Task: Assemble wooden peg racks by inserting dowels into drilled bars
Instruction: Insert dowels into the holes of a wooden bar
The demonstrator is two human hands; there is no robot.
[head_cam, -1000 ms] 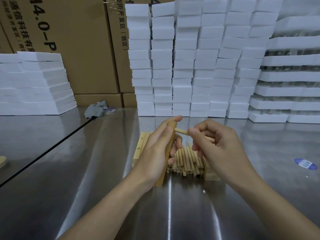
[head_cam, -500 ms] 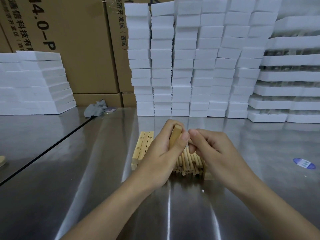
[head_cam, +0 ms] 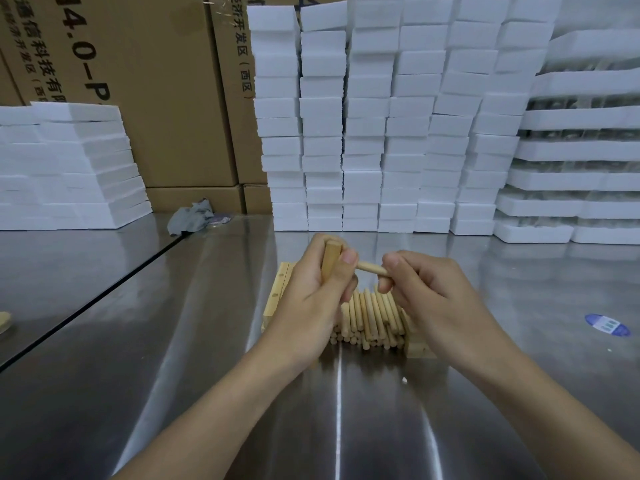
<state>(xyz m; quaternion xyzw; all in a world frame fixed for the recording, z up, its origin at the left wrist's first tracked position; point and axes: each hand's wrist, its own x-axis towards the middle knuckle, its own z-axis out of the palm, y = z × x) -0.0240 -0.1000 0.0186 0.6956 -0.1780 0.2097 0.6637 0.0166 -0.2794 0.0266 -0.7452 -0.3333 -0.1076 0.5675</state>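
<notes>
**Q:** Finger state?

**A:** Fingers (head_cam: 393,270) of the right hand (head_cam: 436,299) pinch one dowel (head_cam: 371,267), its tip at the bar (head_cam: 331,258). The left hand (head_cam: 311,299) grips that bar, roughly upright.

**Q:** Progress?

**A:** Judged early. Loose dowels (head_cam: 374,317) and spare bars (head_cam: 280,292) lie toward the tabletop (head_cam: 173,341) far edge, unassembled.

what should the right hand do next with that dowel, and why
Probably push the round wooden dowel leftward into the pale wooden bar: the right hand pinches it aimed at the bar, which the left hand grips upright, its tip hidden behind that hand's thumb.
</notes>
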